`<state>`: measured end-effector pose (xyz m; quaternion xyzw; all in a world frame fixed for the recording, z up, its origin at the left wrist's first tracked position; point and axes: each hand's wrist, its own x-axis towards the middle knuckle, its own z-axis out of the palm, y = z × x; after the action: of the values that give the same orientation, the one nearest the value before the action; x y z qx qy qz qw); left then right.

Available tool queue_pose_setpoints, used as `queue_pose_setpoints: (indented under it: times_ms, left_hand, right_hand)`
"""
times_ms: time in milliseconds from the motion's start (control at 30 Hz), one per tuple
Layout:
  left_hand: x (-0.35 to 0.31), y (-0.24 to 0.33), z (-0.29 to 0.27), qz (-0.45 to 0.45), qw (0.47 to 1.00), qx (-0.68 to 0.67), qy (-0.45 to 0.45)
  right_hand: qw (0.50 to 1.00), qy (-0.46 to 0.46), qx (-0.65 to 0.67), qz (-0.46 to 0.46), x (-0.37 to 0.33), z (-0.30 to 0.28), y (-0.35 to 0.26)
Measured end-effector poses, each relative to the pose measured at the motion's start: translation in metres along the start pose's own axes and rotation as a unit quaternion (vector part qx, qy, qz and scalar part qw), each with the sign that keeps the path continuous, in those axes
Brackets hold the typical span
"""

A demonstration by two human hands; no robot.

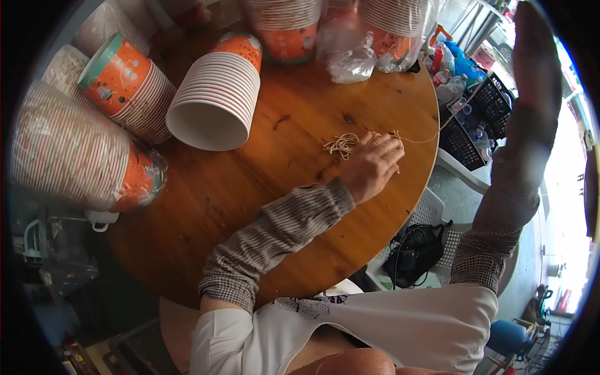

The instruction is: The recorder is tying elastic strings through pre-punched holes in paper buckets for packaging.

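My left hand rests on the wooden table, fingers curled and pressed onto a pale string. A loose tangle of that string lies beside the knuckles. From under the fingertips a single strand runs off past the table's right edge, rising toward my raised right arm. My right hand is lifted high at the upper right. It is dark and smeared, so its fingers and anything in them cannot be made out. To the left lies a stack of white-lined paper cups with orange printed sides, its open mouth facing me.
More stacks of orange paper cups stand around the table's left and back, some in plastic wrap. A crumpled clear bag sits at the back. Off the right edge are black crates with bottles and a chair holding a black bag.
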<state>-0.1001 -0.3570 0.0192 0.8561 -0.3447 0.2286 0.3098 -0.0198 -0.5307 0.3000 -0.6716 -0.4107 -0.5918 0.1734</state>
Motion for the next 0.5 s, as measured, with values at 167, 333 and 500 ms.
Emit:
queue_pose_setpoints:
  times_ms: [167,333,500]
  left_hand:
    - [-0.033,-0.007,-0.094,-0.235,0.903,-0.340,0.118]
    - [-0.103,-0.024,-0.138,-0.319,0.814,-0.446,0.190]
    - [-0.149,-0.051,-0.170,-0.438,0.601,-0.649,0.159]
  right_hand:
    - [0.781,-0.201,0.508,0.302,-0.042,0.022,-0.109]
    - [0.819,-0.280,0.459,0.199,-0.113,0.093,-0.213]
    - [0.852,-0.334,0.392,0.090,-0.134,0.143,-0.271]
